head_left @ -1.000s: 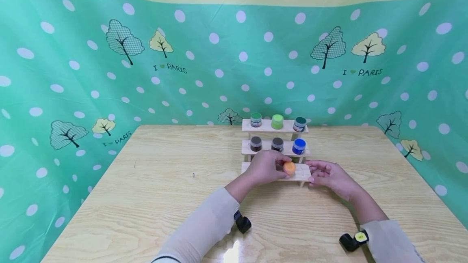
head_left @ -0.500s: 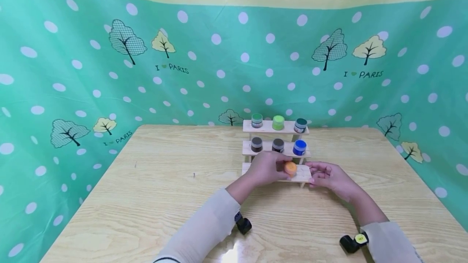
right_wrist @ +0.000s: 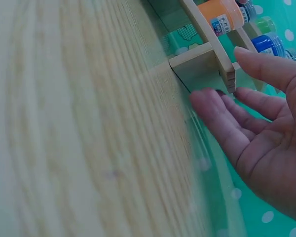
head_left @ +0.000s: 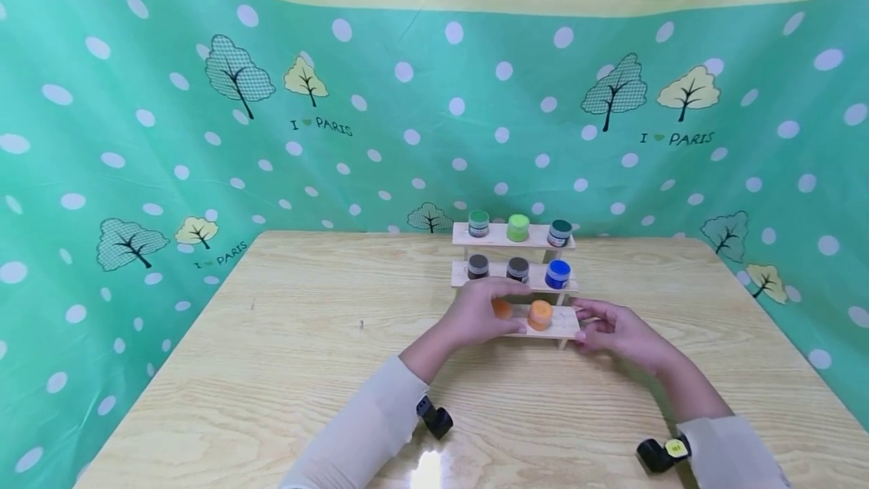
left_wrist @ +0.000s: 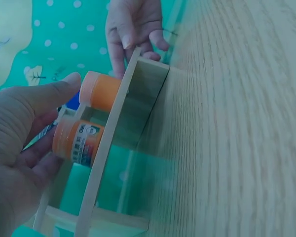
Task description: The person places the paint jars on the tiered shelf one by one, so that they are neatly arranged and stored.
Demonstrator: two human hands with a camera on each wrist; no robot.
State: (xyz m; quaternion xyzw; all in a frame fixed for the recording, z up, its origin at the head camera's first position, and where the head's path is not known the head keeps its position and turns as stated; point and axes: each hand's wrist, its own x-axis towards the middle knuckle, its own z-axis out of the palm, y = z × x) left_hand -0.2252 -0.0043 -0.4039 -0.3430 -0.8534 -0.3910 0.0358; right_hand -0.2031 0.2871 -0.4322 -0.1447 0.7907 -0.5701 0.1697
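Observation:
A three-tier wooden rack (head_left: 565, 321) stands on the table with small paint jars on its shelves. On the lowest shelf, an orange paint jar (head_left: 540, 315) stands upright in the head view. Left of it, a second orange jar (left_wrist: 78, 141) is partly hidden by my left hand (head_left: 478, 313) from the head. My left thumb and fingers are spread around this second jar, with a gap showing at the thumb side. My right hand (head_left: 621, 332) is at the right end of the lowest shelf, its fingers loosely bent, fingertips right at the board's end (right_wrist: 228, 79).
On the middle shelf stand two dark jars (head_left: 478, 266) and a blue jar (head_left: 558, 274). Three green-toned jars (head_left: 518, 227) line the top shelf. A polka-dotted green cloth (head_left: 380, 112) hangs behind the wooden table (head_left: 285, 368).
The left hand has let go of the right-hand orange jar, which stays on the lowest shelf, and moved left to the other orange jar. The right hand stays by the shelf end.

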